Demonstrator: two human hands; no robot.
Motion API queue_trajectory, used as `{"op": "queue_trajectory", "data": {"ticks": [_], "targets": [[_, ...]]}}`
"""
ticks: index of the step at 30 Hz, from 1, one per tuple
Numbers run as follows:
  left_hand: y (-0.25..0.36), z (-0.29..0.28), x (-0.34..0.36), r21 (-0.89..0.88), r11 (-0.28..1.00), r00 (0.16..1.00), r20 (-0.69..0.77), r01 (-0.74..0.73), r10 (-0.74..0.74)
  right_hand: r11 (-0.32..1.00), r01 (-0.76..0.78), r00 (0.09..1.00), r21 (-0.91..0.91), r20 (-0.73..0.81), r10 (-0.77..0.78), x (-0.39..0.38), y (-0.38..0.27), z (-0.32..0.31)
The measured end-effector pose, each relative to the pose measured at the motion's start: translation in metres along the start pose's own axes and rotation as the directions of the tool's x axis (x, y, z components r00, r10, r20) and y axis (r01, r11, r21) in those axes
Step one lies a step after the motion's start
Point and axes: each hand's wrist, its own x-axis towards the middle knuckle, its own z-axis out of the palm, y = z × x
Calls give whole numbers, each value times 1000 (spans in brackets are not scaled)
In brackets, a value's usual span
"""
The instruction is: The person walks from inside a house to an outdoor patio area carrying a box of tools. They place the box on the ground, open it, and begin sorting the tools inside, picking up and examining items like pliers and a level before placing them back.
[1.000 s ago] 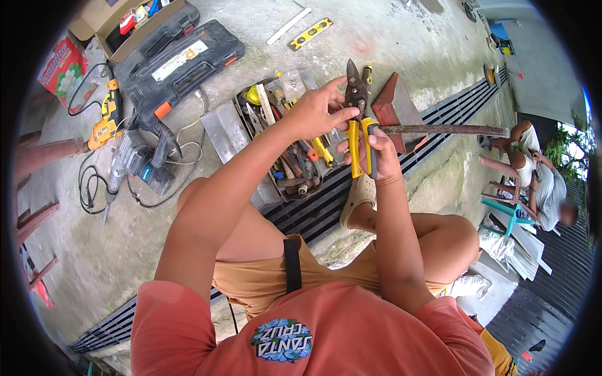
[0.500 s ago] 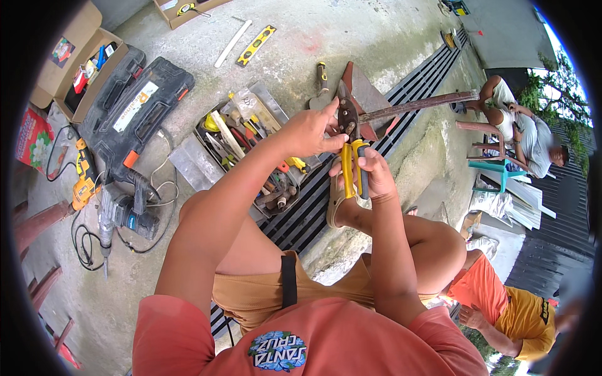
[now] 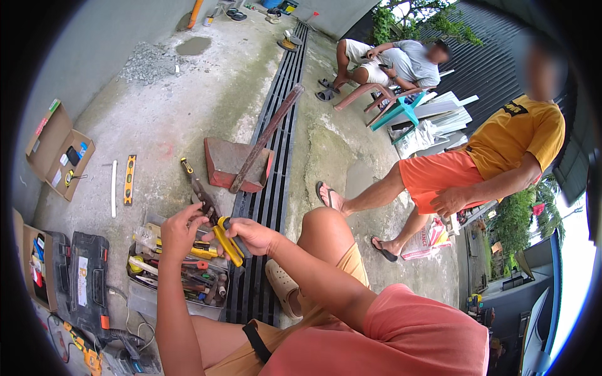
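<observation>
**Yellow-handled snips held in both hands above the tool tray**

The yellow-handled snips [image 3: 210, 216] are held just left of picture centre, blades pointing to about eleven o'clock. The yellow grips are wrapped by the right hand [image 3: 249, 236], which is closed firmly on them. The metal neck near the pivot is pinched by the fingers of the left hand [image 3: 182, 229], also closed on the tool. The step in hand is judged to be an adjustment or check of the pivot or latch; a steady hold on the grips and a fine fingertip move would be called for next. Whether the blades are apart or together cannot be told.

At seven o'clock of the hands an open tool tray [image 3: 145, 294] is seen, packed with hand tools. At twelve o'clock a red brick block [image 3: 233, 164] lies under a rusty bar [image 3: 266, 138], beside a long drain grate [image 3: 276, 125]. A black tool case [image 3: 81, 282] sits at eight o'clock, its lower end cut off by the rim.
</observation>
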Motion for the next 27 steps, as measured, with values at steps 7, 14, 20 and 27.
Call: {"op": "queue_trajectory", "data": {"ticks": [7, 14, 20, 27], "targets": [[21, -25, -22, 409, 831, 830, 249, 377, -499, 773, -321, 944, -547, -254, 213, 36, 31, 10], [57, -29, -39, 72, 761, 761, 33, 645, -648, 689, -451, 863, -567, -82, 498, 29, 52, 23], [136, -39, -43, 222, 386, 434, -241, 895, -868, 658, -349, 869, -667, 33, 494, 44, 51, 19], [339, -85, -7, 546, 454, 691, -382, 704, -614, 392, 86, 878, -916, 256, 405, 107, 90, 26]]}}
